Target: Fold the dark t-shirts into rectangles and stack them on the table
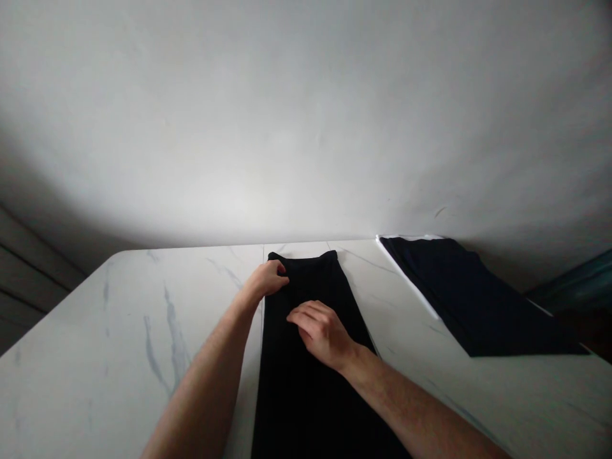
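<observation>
**A:** Where does the cloth lie relative to the hands?

**B:** A long black fabric garment lies flat beneath both hands, on a white marble table with grey veins. The left hand is at its far end, on the left edge. The right hand sits nearer the person, over the garment's middle.

**A:** And what is each hand doing?

**B:** The left is pinching: its fingers curl over the edge near the far corner and gather a little cloth, though the thumb is hard to make out. The right lies open and palm-down on the black surface, fingers loosely spread, pinching nothing.

**A:** Which way does the garment point?

**B:** Its long axis runs away from the person, from beyond the bottom of the view to the table's far side. It is narrower at the far end and widens toward the person.

**A:** Anything beside it?

**B:** Well to the right, a dark navy cloth lies at a slant, with a thin white strip along its left edge.
</observation>
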### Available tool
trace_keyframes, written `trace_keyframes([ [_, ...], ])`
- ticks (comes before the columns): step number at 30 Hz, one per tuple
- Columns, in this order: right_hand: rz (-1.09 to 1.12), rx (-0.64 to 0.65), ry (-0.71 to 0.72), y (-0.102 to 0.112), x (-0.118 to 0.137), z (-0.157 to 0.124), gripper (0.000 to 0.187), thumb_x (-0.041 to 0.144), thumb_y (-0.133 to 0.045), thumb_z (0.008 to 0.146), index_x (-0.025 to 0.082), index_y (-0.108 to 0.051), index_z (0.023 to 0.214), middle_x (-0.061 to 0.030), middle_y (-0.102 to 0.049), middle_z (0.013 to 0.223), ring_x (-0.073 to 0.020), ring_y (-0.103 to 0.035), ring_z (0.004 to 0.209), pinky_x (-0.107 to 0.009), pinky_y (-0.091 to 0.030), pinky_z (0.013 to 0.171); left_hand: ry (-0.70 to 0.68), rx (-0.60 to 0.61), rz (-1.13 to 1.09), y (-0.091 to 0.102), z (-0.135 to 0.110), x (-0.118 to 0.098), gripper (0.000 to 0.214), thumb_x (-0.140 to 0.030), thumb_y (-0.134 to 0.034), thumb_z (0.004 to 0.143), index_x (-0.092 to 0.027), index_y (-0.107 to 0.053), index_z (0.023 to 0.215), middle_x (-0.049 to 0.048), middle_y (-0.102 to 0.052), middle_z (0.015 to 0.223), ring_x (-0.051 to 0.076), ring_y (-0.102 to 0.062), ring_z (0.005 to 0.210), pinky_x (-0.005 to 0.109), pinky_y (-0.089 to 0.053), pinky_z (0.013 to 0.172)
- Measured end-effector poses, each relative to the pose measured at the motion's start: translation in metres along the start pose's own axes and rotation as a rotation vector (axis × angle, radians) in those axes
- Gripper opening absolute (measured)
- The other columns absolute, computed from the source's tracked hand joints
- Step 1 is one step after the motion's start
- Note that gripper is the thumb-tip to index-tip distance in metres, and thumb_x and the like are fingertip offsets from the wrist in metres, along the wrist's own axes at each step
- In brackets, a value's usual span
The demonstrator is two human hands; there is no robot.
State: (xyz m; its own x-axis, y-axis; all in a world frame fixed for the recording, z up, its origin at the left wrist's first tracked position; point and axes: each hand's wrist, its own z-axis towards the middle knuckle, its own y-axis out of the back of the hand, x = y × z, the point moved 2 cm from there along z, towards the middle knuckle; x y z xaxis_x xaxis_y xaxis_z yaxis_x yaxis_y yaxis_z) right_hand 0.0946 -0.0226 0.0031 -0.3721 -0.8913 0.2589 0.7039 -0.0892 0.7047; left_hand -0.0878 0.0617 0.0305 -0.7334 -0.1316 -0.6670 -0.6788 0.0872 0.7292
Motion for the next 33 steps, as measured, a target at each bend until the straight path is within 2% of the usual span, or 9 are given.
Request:
trace_keyframes([
  [3,0.024,-0.016,0.025,0.000,0.000,0.000,0.035,-0.004,-0.051,0.085,0.020,-0.071,0.100,-0.0045,-0.076,0.095,-0.0193,-0.070,0.091,-0.033,-0.058,0.084,0.025,0.061,-0.256,0.002,0.000,0.005,0.035,-0.007,-0.064,0.066,-0.017,-0.068,0.099,-0.0052,-0.054,0.060,0.013,-0.056,0.053,0.022,-0.043,0.052],
  [6,0.052,-0.019,0.043,0.002,0.001,0.001,0.038,-0.005,-0.050,0.083,0.019,-0.071,0.102,-0.0052,-0.075,0.096,-0.0190,-0.068,0.092,-0.032,-0.059,0.085,0.112,0.071,-0.533,0.001,-0.002,0.005,0.029,-0.005,-0.058,0.065,-0.016,-0.066,0.091,-0.0043,-0.053,0.063,0.011,-0.054,0.054,0.021,-0.048,0.054],
  [8,0.062,-0.024,0.050,0.003,0.003,0.002,0.040,-0.006,-0.050,0.081,0.019,-0.071,0.103,-0.0060,-0.074,0.097,-0.0190,-0.067,0.094,-0.032,-0.059,0.085,0.171,0.040,-0.584,-0.001,-0.002,0.003,0.023,-0.006,-0.056,0.067,-0.016,-0.065,0.087,-0.0035,-0.052,0.063,0.010,-0.054,0.055,0.021,-0.050,0.055],
  [13,0.038,-0.057,0.045,0.006,0.007,0.004,0.023,0.006,-0.059,0.087,0.020,-0.070,0.101,-0.0057,-0.073,0.096,-0.0190,-0.066,0.091,-0.032,-0.058,0.082,0.199,-0.035,-0.494,-0.002,0.000,0.000,0.009,-0.019,-0.061,0.076,-0.017,-0.065,0.084,0.0005,-0.059,0.072,0.013,-0.057,0.061,0.022,-0.050,0.052],
  [17,-0.079,-0.153,-0.170,0.012,0.004,0.005,0.010,0.020,-0.063,0.092,0.021,-0.069,0.100,-0.0055,-0.071,0.091,-0.0208,-0.065,0.084,-0.036,-0.055,0.080,0.107,0.067,-0.398,0.005,-0.003,0.005,0.028,-0.011,-0.065,0.066,-0.015,-0.069,0.094,0.0017,-0.063,0.076,0.015,-0.062,0.068,0.023,-0.052,0.058],
  [20,-0.147,-0.140,-0.320,0.013,0.001,0.005,0.021,0.029,-0.068,0.090,0.019,-0.067,0.108,-0.0077,-0.071,0.095,-0.0246,-0.064,0.090,-0.040,-0.053,0.083,0.008,0.220,-0.449,0.010,-0.006,0.013,0.053,-0.001,-0.062,0.056,-0.015,-0.069,0.107,0.0028,-0.067,0.086,0.015,-0.064,0.074,0.024,-0.053,0.065],
  [23,-0.206,-0.043,-0.335,0.009,0.001,0.006,0.037,0.036,-0.075,0.084,0.018,-0.065,0.115,-0.0093,-0.072,0.098,-0.0277,-0.064,0.091,-0.044,-0.051,0.083,-0.084,0.259,-0.419,0.013,-0.006,0.020,0.062,-0.001,-0.062,0.052,-0.017,-0.070,0.112,0.0023,-0.066,0.093,0.013,-0.061,0.073,0.024,-0.050,0.064],
  [29,-0.199,-0.033,-0.283,0.004,0.000,0.003,0.035,0.009,-0.064,0.081,0.020,-0.066,0.114,-0.0052,-0.074,0.090,-0.0238,-0.064,0.083,-0.039,-0.050,0.078,-0.122,0.156,-0.305,0.008,-0.001,0.022,0.042,-0.008,-0.067,0.057,-0.017,-0.075,0.098,-0.0012,-0.063,0.080,0.014,-0.060,0.074,0.024,-0.046,0.063],
  [33,-0.176,-0.068,-0.259,0.006,0.001,0.002,0.036,0.003,-0.054,0.083,0.020,-0.066,0.112,-0.0049,-0.072,0.089,-0.0211,-0.065,0.081,-0.035,-0.052,0.077,-0.139,0.109,-0.274,0.004,0.001,0.021,0.027,-0.009,-0.060,0.058,-0.016,-0.072,0.081,-0.0034,-0.059,0.066,0.013,-0.055,0.064,0.024,-0.041,0.059],
])
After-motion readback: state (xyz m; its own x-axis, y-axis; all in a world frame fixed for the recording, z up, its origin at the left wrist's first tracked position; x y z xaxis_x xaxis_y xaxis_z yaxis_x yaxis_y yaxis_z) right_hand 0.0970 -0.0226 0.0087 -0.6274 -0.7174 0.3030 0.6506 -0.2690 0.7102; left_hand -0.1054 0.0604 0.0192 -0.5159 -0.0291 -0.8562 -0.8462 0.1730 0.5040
